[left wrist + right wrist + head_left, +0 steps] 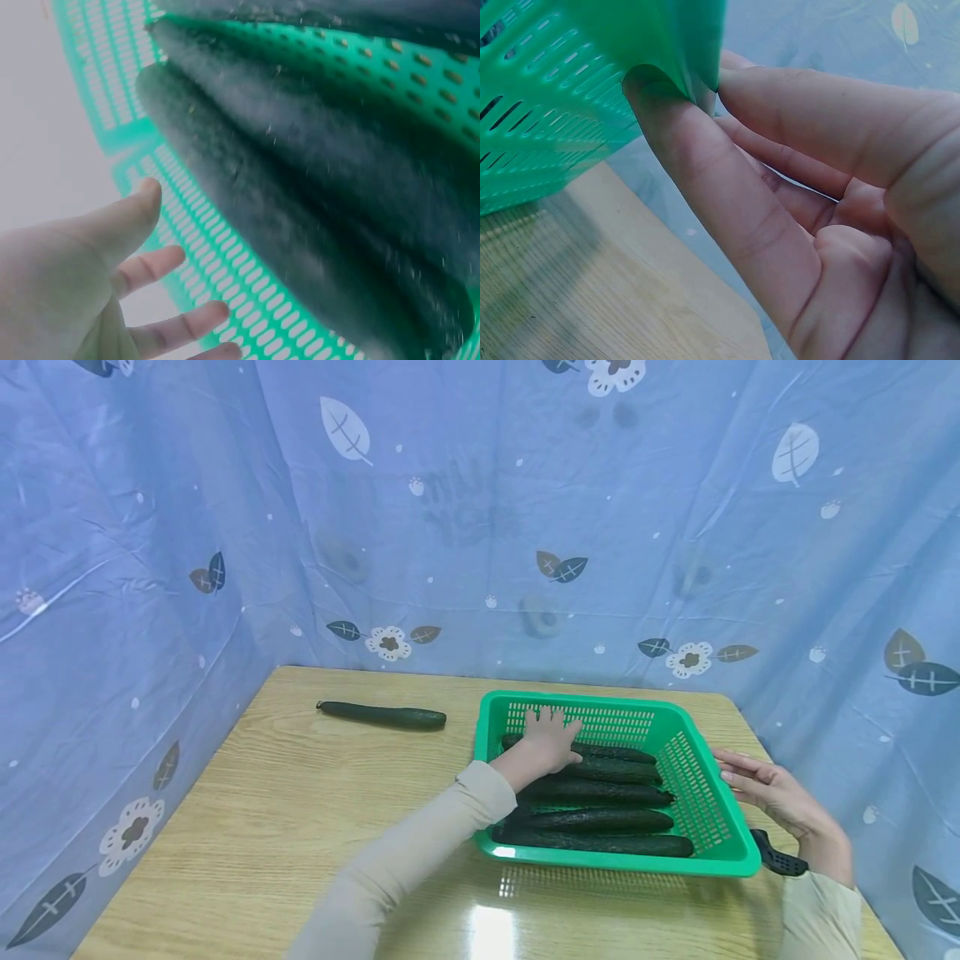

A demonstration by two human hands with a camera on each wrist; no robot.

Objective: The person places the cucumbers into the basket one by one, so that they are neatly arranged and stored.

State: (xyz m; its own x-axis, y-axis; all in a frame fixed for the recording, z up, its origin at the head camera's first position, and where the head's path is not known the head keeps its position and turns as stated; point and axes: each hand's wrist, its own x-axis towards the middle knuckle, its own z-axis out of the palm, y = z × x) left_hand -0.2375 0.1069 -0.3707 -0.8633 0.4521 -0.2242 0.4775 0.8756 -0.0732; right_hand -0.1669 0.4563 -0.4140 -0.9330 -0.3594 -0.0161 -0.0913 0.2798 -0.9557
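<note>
A green plastic basket [592, 860] with slotted walls sits on the table and holds several dark green cucumbers [600, 820] lying side by side. My left hand [546, 742] is over the far left part of the basket, fingers spread, above the cucumbers there. In the left wrist view that hand [82, 277] has straight, parted fingers beside a cucumber [247, 202] and grips nothing. At the basket's right side my right hand [780, 797] pinches the rim [701, 52], with one fingertip tucked under it and the thumb at its outer edge.
A single cucumber [382, 716] lies on the wooden table [300, 810], left of the basket near the back. A blue patterned curtain [465, 527] hangs behind the table and along both sides. A black strap [780, 857] is at the right wrist.
</note>
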